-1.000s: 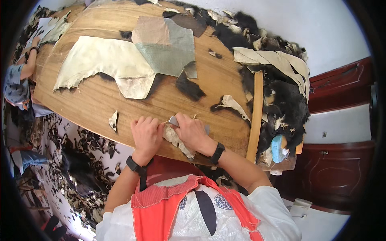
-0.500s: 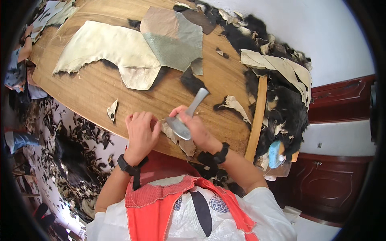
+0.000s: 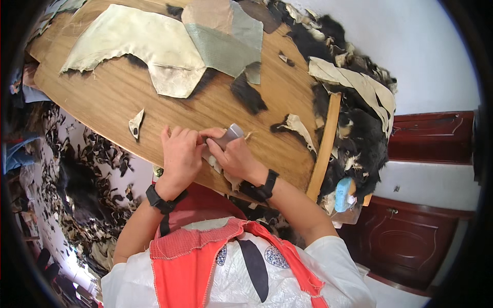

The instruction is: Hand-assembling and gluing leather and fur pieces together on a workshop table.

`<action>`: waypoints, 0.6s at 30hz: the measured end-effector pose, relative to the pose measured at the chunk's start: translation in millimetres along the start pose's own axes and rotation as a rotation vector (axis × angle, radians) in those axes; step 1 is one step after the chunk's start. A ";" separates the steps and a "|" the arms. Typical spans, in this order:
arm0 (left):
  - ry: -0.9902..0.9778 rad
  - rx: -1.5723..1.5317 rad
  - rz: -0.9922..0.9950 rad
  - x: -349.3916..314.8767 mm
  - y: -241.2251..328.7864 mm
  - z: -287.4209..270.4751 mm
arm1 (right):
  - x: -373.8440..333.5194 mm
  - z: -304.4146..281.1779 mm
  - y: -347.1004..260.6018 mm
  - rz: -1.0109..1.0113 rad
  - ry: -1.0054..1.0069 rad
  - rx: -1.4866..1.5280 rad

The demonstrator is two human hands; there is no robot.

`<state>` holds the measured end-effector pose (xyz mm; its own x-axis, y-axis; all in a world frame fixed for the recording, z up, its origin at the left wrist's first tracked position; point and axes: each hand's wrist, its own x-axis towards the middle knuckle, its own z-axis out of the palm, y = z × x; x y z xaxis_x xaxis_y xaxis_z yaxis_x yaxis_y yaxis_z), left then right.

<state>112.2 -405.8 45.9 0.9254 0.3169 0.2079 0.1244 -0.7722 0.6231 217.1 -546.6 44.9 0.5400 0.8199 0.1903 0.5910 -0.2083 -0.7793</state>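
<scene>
At the near table edge, my left hand (image 3: pixel 181 154) and my right hand (image 3: pixel 233 156) work close together, fingertips almost touching. In my right hand is a grey metal hand knife (image 3: pixel 233 134); its flat, wide end points away to the right, and its rounded part is hidden by the fingers. A pale scrap of hide (image 3: pixel 233 181) runs beneath both hands and hangs toward the table edge. My left fingers are curled and closed on its upper end, though the exact pinch is covered. Left of my hands lies a small pale hide scrap (image 3: pixel 135 124) with a dark spot.
Large cream hide (image 3: pixel 133 38) and grey-green hide (image 3: pixel 223 54) pieces lie joined on the wooden table (image 3: pixel 108 87). Right of a wooden strip (image 3: pixel 325 146), black fur scraps (image 3: pixel 357 149) pile up with a blue object (image 3: pixel 343 194). More scraps litter the floor at left.
My right hand has turned the knife and drawn it in against my left fingertips, so its rounded part no longer shows. The table has shifted slightly upward in view.
</scene>
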 end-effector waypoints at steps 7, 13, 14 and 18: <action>0.100 -0.222 -0.014 -5.9 -1.1 -3.9 | -8.0 -6.1 -7.6 -0.036 0.016 0.052; 0.152 -0.336 0.116 -15.4 33.2 -33.8 | -47.0 -28.3 -5.5 -0.092 -0.093 0.025; 0.154 -0.335 0.123 -17.3 37.8 -38.6 | -52.1 -26.7 -4.2 -0.096 -0.088 0.021; -0.097 -0.451 0.325 -29.4 47.3 -45.3 | -70.1 -16.7 -2.4 -0.124 -0.003 0.035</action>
<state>74.8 -426.7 103.4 0.9219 0.0340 0.3859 -0.3179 -0.5031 0.8036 187.7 -612.5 43.5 0.4624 0.8396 0.2851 0.6317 -0.0863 -0.7704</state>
